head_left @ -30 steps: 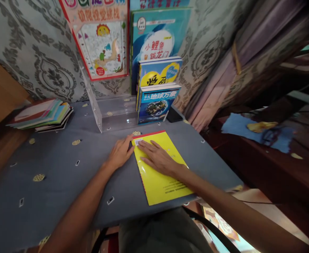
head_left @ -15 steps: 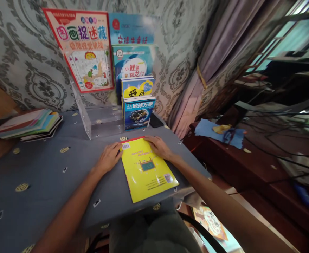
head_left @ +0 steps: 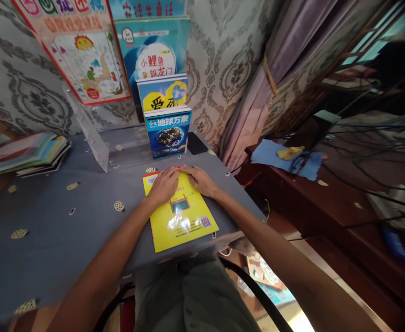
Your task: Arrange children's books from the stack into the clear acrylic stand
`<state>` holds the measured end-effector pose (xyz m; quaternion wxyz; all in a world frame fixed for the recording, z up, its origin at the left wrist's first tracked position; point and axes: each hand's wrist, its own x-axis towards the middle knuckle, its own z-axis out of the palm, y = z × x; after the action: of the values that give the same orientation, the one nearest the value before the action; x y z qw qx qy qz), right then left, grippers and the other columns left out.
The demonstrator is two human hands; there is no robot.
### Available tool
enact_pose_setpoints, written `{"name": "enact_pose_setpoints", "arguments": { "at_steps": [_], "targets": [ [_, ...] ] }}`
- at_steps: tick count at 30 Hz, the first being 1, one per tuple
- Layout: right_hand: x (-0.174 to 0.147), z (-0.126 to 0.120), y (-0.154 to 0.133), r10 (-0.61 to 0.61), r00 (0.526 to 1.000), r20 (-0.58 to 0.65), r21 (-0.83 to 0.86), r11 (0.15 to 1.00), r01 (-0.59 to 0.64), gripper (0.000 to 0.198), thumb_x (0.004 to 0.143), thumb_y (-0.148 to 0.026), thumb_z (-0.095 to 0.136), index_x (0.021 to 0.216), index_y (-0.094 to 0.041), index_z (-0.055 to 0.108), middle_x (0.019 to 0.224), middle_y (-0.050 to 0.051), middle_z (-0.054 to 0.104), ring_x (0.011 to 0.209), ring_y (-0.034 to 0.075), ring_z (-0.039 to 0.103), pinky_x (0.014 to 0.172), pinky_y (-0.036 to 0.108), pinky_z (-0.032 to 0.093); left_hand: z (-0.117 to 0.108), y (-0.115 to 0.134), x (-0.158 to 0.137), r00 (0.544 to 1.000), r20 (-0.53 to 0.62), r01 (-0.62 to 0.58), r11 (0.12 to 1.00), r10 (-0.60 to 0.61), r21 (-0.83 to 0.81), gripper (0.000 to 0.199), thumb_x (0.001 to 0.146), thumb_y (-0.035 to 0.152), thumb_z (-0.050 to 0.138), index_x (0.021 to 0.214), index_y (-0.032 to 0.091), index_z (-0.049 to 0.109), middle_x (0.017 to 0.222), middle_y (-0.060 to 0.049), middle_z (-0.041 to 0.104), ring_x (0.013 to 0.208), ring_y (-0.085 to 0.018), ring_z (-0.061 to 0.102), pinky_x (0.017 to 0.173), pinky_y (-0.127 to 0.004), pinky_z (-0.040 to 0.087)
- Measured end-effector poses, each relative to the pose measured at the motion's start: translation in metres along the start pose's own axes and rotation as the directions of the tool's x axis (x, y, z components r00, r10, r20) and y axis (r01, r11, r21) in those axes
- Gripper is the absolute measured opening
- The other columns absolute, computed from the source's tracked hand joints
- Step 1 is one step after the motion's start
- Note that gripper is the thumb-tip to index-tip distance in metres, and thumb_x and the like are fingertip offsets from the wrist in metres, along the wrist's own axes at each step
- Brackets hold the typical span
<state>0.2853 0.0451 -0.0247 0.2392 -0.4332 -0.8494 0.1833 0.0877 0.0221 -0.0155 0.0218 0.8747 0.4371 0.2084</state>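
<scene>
A thin yellow book (head_left: 188, 220) lies on the cloth-covered table, with a red strip at its top edge, a chalkboard picture and a QR code. My left hand (head_left: 165, 185) rests over its upper part, fingers stretched toward the top right corner. Beside it, my right hand (head_left: 200, 181) lies across that corner, its fingers extended at the top edge. The fingertips of both hands come close together there. Whether a finger is under the cover cannot be seen.
Behind the book, a clear acrylic stand (head_left: 102, 154) holds several upright books, a blue one (head_left: 169, 133) in front. A black phone (head_left: 197, 143) lies beside it. Stacked books (head_left: 26, 154) are at left. A dark red cabinet (head_left: 292, 203) with cables and a blue cloth (head_left: 269, 157) stands at right.
My left hand has moved from the book's left edge rightward onto its cover, next to my right hand. The right hand stays at the top right corner. The view has shifted.
</scene>
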Motion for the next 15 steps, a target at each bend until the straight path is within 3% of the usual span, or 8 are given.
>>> {"name": "enact_pose_setpoints", "arguments": {
  "at_steps": [4, 15],
  "targets": [
    [-0.023, -0.007, -0.009, -0.026, 1.0, 0.011, 0.024, 0.999, 0.025, 0.054, 0.094, -0.01, 0.037, 0.144, -0.021, 0.052, 0.147, 0.008, 0.057, 0.141, 0.023, 0.048, 0.121, 0.056, 0.031, -0.002, -0.004, -0.002, 1.0, 0.006, 0.004, 1.0, -0.004, -0.013, 0.034, 0.099, 0.017, 0.041, 0.128, 0.013, 0.058, 0.14, -0.017, 0.06, 0.138, -0.027, 0.051, 0.115, -0.047, 0.04],
    [-0.136, -0.034, -0.056, -0.07, 0.997, -0.01, 0.144, 0.987, 0.071, 0.041, 0.101, -0.024, 0.044, 0.14, -0.026, 0.056, 0.136, 0.005, 0.066, 0.137, 0.024, 0.052, 0.119, 0.057, 0.036, -0.003, -0.004, -0.001, 1.0, -0.01, -0.002, 0.998, 0.001, -0.057, 0.034, 0.098, 0.016, 0.041, 0.127, 0.012, 0.059, 0.138, -0.017, 0.062, 0.137, -0.027, 0.051, 0.115, -0.047, 0.04]
  ]
}}
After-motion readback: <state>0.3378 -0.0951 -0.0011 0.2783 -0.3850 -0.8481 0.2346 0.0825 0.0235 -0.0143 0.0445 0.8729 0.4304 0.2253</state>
